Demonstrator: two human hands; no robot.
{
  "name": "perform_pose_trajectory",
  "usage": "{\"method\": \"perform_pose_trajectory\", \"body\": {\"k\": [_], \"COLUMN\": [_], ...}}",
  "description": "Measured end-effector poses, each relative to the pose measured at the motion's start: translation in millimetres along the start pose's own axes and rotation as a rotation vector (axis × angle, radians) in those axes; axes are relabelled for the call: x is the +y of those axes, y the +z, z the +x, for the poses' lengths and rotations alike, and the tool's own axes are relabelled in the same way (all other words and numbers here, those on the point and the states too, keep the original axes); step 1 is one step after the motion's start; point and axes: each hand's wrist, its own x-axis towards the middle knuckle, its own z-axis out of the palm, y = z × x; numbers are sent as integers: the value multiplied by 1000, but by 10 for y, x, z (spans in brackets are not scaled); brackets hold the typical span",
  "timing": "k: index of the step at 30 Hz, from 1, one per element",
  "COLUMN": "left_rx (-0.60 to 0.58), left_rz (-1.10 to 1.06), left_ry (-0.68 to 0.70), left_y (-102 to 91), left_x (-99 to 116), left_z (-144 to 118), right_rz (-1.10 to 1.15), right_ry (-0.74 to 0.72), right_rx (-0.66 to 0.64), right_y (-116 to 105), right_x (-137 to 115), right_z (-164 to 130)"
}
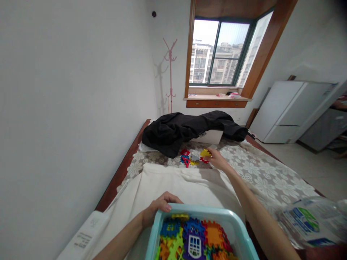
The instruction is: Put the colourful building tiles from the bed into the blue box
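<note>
The bed (260, 173) carries a black coat (187, 131); just in front of the coat lies a scatter of plastic pieces (193, 157), far from the basket (233, 224). The right hand (218, 160) stretches out, fingers closing on the yellow piece (205, 153), while the left hand (159, 206) grips the basket rim.

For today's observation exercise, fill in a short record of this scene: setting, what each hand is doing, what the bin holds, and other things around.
setting: bed with floral cover, under a window
left hand: grips the near-left rim of the bin
right hand: stretched out, fingers on a yellow piece
loose pieces: red, blue, grey, yellow, lying on the cover beside the right hand
bin contents: coloured interlocking pieces
other things: black garment, white cloth, coat stand, fridge
</note>
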Motion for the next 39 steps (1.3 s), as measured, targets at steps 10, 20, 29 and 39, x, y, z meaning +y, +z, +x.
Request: {"method": "perform_pose_trajectory", "body": {"k": [10,20,29,39], "left_rx": [12,1,19,10], "left_rz": [7,20,32,75], "left_ry": [1,23,27,18], "left_y": [-9,-62,-45,-6], "left_x": [-13,-47,-46,-13], "left_z": [-8,20,16,32], "right_rz": [-43,-144,33,223], "right_ry": [-96,-140,-274,-313], "right_rx": [79,82,153,201], "right_y": [569,630,638,901], "right_x": [-107,-201,-204,-317], "right_z": [-34,-99,-150,8]}}
